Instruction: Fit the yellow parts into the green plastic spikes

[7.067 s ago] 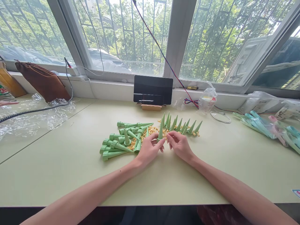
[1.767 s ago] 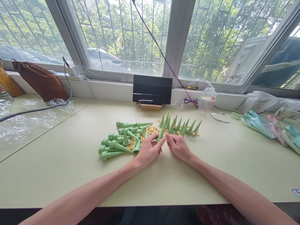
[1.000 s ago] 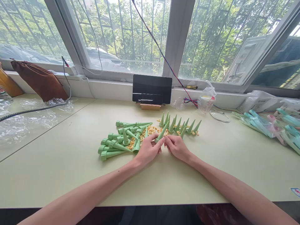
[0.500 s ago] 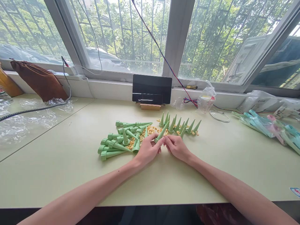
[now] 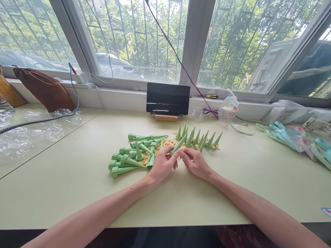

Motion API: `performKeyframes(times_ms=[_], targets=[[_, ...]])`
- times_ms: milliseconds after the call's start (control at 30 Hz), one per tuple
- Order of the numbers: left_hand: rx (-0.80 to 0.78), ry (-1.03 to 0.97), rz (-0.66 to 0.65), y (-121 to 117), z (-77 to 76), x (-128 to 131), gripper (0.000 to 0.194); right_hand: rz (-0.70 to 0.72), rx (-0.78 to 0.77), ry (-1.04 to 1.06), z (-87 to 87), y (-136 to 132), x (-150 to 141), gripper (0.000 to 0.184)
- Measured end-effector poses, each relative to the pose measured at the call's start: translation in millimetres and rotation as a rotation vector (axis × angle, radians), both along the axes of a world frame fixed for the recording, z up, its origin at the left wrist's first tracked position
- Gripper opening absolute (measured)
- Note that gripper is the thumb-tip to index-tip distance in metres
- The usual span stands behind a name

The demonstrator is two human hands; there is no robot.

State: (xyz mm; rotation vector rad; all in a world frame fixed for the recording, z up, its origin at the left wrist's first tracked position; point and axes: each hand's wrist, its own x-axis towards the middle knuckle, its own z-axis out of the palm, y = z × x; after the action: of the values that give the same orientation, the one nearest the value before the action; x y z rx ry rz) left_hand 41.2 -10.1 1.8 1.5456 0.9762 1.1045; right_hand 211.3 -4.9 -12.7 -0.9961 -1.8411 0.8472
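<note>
My left hand (image 5: 163, 166) is closed around the base of a green plastic watering spike (image 5: 179, 144), whose tip leans up and to the right. Close beside that base, the fingers of my right hand (image 5: 197, 162) are pinched together at a small yellowish valve piece (image 5: 181, 150), mostly covered by the fingertips. To the left lies a heap of green spikes (image 5: 133, 160), most on their sides. Small yellow valves (image 5: 168, 143) are scattered between the heap and my hands. Behind my right hand, several spikes (image 5: 197, 138) stand upright with yellow pieces at their bases.
A black tablet (image 5: 168, 98) on a stand is at the back by the window. A bagged cup (image 5: 229, 109) and a coiled white cable (image 5: 242, 128) stand right of it. Blue and pink plastic items (image 5: 297, 137) lie far right. Clear wrapping (image 5: 38, 125) and a brown pouch (image 5: 45, 88) are left.
The held spike has gone from nearly upright to tilted right. My right hand has stayed close to its base, its fingers shifting slightly. The heap and the standing spikes look the same.
</note>
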Motion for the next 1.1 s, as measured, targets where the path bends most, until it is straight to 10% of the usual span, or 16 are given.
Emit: performKeyframes(times_ms=[1100], targets=[[-0.159,-0.14,-0.138,3.2,-0.1,-0.3,0.035,-0.042,-0.015,0.073,-2.0,0.9,0.0,0.046]])
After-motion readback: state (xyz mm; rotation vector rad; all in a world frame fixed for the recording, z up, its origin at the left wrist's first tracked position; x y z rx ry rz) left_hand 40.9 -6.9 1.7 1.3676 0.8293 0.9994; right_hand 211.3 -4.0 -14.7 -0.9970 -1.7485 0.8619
